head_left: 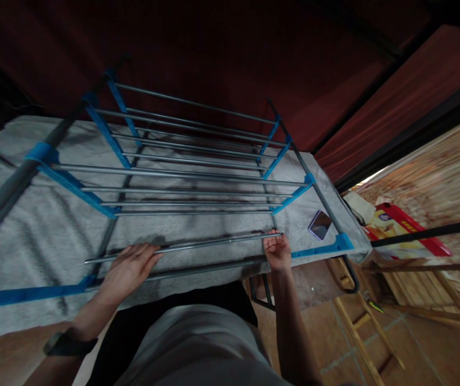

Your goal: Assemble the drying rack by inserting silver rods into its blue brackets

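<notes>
A metal shelf rack with grey rods and blue plastic side brackets lies on a grey cloth-covered table. A loose grey rod stretches across the near tier. My left hand is curled around the rod's left part. My right hand grips the rod's right end near a blue bracket. A second rod lies just below it, running between the near blue brackets.
A phone lies on the cloth at the right. Past the table's right edge are a red and yellow box, a dark bar and wooden slats on the tiled floor. A dark red curtain hangs behind.
</notes>
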Motion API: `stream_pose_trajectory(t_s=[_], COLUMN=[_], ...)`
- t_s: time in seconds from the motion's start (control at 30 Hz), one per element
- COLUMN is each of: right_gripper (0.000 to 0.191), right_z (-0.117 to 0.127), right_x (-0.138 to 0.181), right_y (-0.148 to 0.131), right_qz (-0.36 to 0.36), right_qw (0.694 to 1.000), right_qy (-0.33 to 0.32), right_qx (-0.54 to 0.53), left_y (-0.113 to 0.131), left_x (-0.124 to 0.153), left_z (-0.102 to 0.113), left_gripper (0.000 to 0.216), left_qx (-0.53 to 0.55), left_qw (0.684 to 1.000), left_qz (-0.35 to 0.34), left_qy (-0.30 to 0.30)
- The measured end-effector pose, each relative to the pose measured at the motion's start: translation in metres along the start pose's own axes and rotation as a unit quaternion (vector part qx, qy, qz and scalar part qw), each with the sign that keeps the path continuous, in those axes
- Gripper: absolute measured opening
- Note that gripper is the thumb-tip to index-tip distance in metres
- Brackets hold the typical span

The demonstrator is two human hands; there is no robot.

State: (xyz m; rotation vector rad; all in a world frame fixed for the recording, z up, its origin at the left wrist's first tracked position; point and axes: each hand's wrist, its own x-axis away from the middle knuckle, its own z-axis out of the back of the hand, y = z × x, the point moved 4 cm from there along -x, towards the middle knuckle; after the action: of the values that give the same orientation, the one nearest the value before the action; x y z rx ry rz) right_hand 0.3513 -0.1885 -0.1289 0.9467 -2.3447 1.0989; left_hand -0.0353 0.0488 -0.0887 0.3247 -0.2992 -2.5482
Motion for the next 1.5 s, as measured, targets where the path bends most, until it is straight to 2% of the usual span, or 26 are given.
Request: stream_pose_trajectory(t_s=[0.23, 0.4, 0.53, 0.73, 0.97, 1.23, 1.37, 1.5], right_gripper=[0.025, 0.022, 0.017, 0.010, 0.007, 0.007, 0.008, 0.008], right_z=[-0.005, -0.009, -0.010, -0.007, 0.001, 0.003, -0.002, 0.002], right_x=[0.005, 0.013, 0.022, 0.033, 0.048, 0.065, 0.070, 0.073], right_y=[0.003, 0.008, 0.013, 0.017, 0.013, 0.005, -0.003, -0.003], right_qz=[0.024, 0.033, 0.044, 0.055, 0.058, 0.056, 0.075, 0.063], right_qw=[0.999, 0.998, 0.997, 0.995, 0.996, 0.997, 0.996, 0.997], right_qy=[-0.012, -0.009, -0.012, -0.021, -0.014, -0.029, -0.033, -0.025], right_qx=[0.026, 0.052, 0.067, 0.075, 0.072, 0.042, 0.033, 0.023], left_y=[0.001, 0.001, -0.002, -0.004, 0.000, 0.001, 0.004, 0.008], left_x=[0.003, 0.003, 0.008, 0.020, 0.029, 0.031, 0.030, 0.028], left_z=[0.005, 0.005, 0.003, -0.001, 0.001, 0.000, 0.002, 0.003], left_gripper=[0.048, 0.049, 0.049, 0.049, 0.051, 0.047, 0.048, 0.047], left_qx=[-0.002, -0.018, -0.045, -0.060, -0.042, -0.016, -0.011, -0.021], left_qw=[1.000, 1.000, 0.998, 0.997, 0.995, 0.998, 0.997, 0.996], left_qz=[0.021, -0.008, -0.027, -0.027, -0.023, -0.018, -0.037, -0.054], left_qy=[0.018, 0.011, 0.030, 0.046, 0.082, 0.063, 0.067, 0.068])
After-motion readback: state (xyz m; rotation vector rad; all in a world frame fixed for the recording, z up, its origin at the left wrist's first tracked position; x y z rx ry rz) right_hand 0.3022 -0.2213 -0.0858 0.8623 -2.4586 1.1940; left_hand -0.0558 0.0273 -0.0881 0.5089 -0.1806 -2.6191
